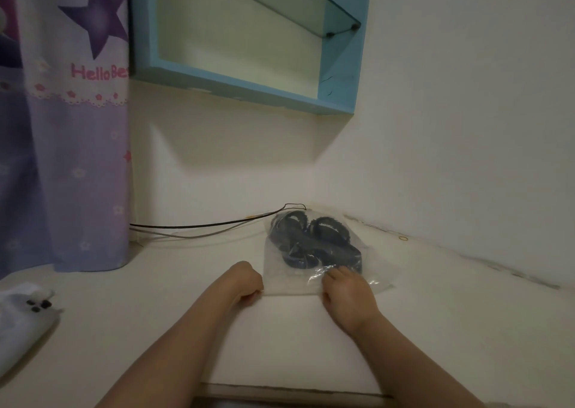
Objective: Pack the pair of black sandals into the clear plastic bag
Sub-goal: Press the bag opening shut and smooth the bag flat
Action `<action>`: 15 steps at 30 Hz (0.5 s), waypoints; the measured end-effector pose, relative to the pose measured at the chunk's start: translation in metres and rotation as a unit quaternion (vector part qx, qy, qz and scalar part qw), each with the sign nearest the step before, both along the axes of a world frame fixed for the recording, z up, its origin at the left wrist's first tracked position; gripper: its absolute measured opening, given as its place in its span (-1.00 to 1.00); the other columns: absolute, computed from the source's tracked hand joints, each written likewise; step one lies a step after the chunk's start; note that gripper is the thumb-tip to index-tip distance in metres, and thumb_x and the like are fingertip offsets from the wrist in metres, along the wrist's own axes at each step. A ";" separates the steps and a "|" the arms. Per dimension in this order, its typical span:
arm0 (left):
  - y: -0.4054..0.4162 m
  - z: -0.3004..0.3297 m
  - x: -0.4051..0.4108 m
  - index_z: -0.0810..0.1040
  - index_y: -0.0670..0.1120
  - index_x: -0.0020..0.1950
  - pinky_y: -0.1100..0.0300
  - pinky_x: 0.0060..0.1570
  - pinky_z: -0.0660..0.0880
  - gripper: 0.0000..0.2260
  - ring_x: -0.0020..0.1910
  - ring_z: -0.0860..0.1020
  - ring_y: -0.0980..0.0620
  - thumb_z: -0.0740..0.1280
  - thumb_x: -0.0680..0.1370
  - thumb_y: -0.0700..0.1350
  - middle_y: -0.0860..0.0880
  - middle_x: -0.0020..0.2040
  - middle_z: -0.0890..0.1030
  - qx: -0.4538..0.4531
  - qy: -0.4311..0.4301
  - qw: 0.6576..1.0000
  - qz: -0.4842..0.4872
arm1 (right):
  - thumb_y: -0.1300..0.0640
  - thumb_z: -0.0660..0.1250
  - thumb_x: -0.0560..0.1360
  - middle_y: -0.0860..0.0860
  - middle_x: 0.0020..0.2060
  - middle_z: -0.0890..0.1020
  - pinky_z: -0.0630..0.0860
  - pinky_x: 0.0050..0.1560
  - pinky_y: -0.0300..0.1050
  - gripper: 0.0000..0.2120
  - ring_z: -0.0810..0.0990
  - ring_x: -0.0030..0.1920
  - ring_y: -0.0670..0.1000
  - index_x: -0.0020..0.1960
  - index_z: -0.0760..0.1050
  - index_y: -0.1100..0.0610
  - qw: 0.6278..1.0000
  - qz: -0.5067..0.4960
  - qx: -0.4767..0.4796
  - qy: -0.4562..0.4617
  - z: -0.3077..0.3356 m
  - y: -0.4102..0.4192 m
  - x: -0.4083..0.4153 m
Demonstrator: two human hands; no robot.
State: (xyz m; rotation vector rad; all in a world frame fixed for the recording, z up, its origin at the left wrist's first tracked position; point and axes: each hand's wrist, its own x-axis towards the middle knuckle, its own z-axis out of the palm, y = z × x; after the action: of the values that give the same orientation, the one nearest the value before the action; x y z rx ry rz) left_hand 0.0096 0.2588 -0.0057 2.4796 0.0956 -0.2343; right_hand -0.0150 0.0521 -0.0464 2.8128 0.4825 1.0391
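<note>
1. Head view, looking down over two bare forearms reaching onto a pale table (pixel 161 330) set in a room corner.
2. Clear plastic bag (pixel 280 278) lying flat at table centre, slightly right, near the far wall; black sandals (pixel 314 242) already inside, both soles side by side, filling the far half of the bag.
3. Left hand (pixel 245 280) curled into a fist at the bag's near-left corner, fingers together, pinching the bag edge.
4. Right hand (pixel 347 295) palm down on the bag's near-right part, fingers spread & pressing the film flat just near of the sandals; thumb tucked at the near edge. Whether pinching or only pressing: can't tell.
5. Bag mouth side not clear from this angle; crinkled film glinting by the right fingertips.
6. Far left: thin black & grey cables (pixel 202 228) running along the table to the bag's far corner.
7. Left edge: lilac curtain (pixel 65 158) w/ purple star & pink lettering.
8. Near left: white cloth item (pixel 21 323) w/ small dark dots.
9. Above, on wall: blue-framed shelf (pixel 249 87) w/ glass pane.
10. Far right by wall: small yellow rubber band (pixel 403 238).
</note>
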 end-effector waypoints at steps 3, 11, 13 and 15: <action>-0.001 0.000 0.001 0.56 -0.20 -0.25 0.30 -0.24 0.38 -0.72 0.01 0.60 -0.12 0.14 0.59 -0.20 -0.24 -0.03 0.65 0.034 0.015 0.999 0.000 | 0.27 0.58 -0.01 0.02 -0.39 0.65 0.59 -0.35 -0.19 -0.76 0.64 -0.35 0.08 -0.39 0.61 0.13 1.000 -0.029 0.001 -0.004 0.003 -0.021 -0.002; -0.006 -0.005 0.008 0.37 -0.19 -0.42 0.19 -0.40 0.37 -0.73 -0.44 0.44 -0.05 0.20 0.50 -0.28 -0.11 -0.44 0.41 0.097 0.004 0.995 0.013 | 0.18 0.19 0.44 0.07 0.29 0.48 0.28 0.34 0.05 -0.70 0.39 0.32 0.14 0.15 0.52 0.11 0.979 -0.169 0.019 0.111 0.007 -0.089 -0.001; -0.008 -0.004 0.006 0.42 -0.21 -0.34 0.19 -0.44 0.38 -0.80 -0.26 0.53 -0.13 0.19 0.50 -0.31 -0.15 -0.38 0.49 0.073 0.001 0.997 0.022 | 0.19 0.16 0.43 0.01 0.28 0.48 0.32 0.31 0.00 -0.70 0.39 0.30 0.10 0.12 0.51 0.09 0.975 -0.175 0.031 0.130 0.007 -0.103 -0.003; -0.010 -0.004 0.003 0.55 -0.29 -0.07 0.10 -0.16 0.57 -0.84 0.00 0.61 -0.19 0.18 0.50 -0.32 -0.24 -0.10 0.64 0.061 -0.006 0.998 0.028 | 0.23 0.14 0.42 -0.03 0.24 0.53 0.42 0.25 -0.05 -0.70 0.43 0.26 0.08 0.08 0.52 0.08 0.975 -0.168 0.054 0.135 0.005 -0.110 -0.005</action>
State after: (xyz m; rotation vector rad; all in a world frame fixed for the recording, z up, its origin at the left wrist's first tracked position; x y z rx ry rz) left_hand 0.0126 0.2485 -0.0097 2.5952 0.1778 -0.1955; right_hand -0.0205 -0.0581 -0.0414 3.0005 -0.0385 0.6378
